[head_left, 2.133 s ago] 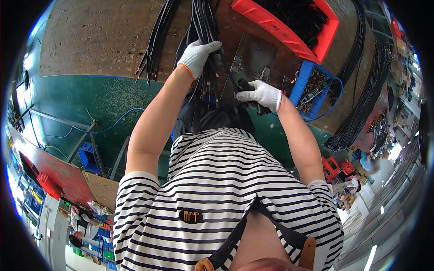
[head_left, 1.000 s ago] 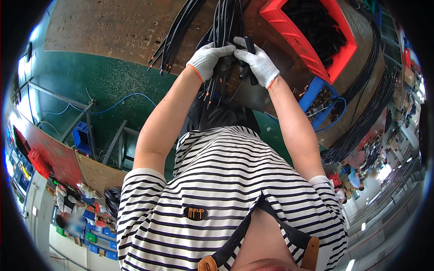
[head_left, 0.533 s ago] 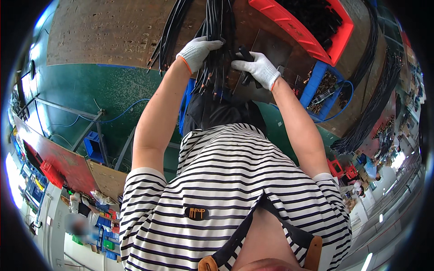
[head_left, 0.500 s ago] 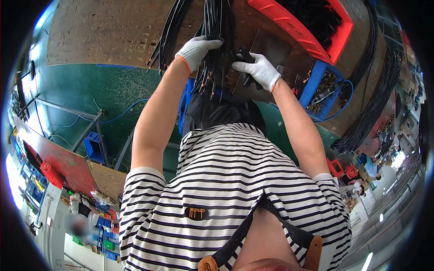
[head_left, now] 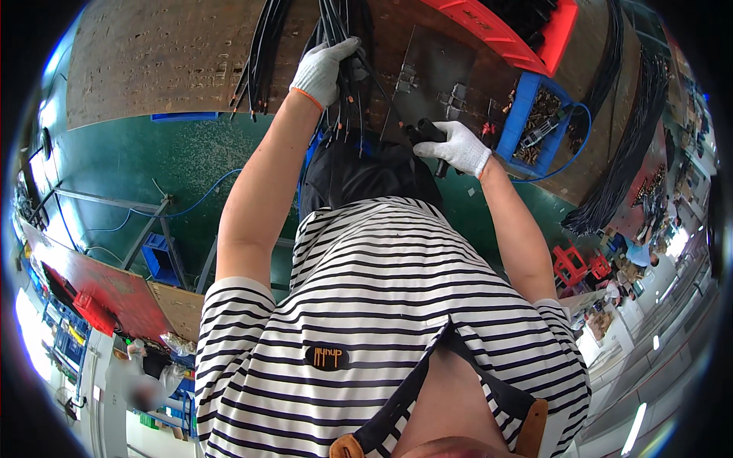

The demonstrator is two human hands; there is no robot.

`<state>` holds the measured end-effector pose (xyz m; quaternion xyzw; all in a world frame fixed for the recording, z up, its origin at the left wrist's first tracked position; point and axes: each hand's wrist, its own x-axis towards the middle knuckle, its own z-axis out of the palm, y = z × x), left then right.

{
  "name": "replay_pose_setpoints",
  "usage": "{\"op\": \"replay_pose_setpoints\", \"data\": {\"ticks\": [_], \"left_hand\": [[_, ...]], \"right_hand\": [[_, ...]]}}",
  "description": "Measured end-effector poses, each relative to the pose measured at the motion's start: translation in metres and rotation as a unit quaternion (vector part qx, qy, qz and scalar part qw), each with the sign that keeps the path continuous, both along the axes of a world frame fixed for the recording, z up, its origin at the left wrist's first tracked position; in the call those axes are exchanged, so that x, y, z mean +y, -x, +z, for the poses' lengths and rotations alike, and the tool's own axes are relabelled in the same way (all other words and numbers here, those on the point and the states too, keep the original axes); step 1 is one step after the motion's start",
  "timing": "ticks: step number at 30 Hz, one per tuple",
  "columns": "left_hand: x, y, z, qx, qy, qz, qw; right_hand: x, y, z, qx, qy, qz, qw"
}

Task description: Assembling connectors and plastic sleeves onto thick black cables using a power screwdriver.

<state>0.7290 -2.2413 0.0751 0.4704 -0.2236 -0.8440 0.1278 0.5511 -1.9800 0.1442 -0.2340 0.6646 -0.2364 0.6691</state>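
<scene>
My left hand (head_left: 321, 74), in a white glove with an orange cuff, is closed around a bundle of black cables (head_left: 334, 21). Their stripped, copper-coloured ends hang below it over the table's near edge. One cable (head_left: 383, 93) slants away from the bundle to the right, its end close to the black pieces in my other hand. My right hand (head_left: 456, 149), gloved likewise, grips several short black tubular pieces (head_left: 429, 131) just off the table edge. Fingers hide part of these pieces, and I cannot tell whether the cable end touches them.
A dark metal plate (head_left: 431, 65) with small metal fixtures (head_left: 456, 98) lies on the worn wooden table (head_left: 153, 53). To the right stand a red bin (head_left: 527, 55) of black parts and a blue tray (head_left: 510, 126) of small metal parts. More black cables (head_left: 256, 57) lie left of my left hand.
My right hand has moved right and toward my body with the black pieces, uncovering the plate's fixtures. My left hand has shifted slightly away from me. One cable now spreads rightward from the bundle.
</scene>
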Motion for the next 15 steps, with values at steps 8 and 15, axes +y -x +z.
{"op": "replay_pose_setpoints", "data": {"ticks": [8,15], "left_hand": [[0.004,0.005,0.002,-0.009,0.009,0.017,1.000],[0.004,0.005,0.001,-0.015,0.008,0.011,1.000]], "right_hand": [[0.008,-0.002,0.006,0.030,-0.034,0.039,0.998],[0.005,-0.006,0.013,0.038,-0.004,0.032,0.999]]}}
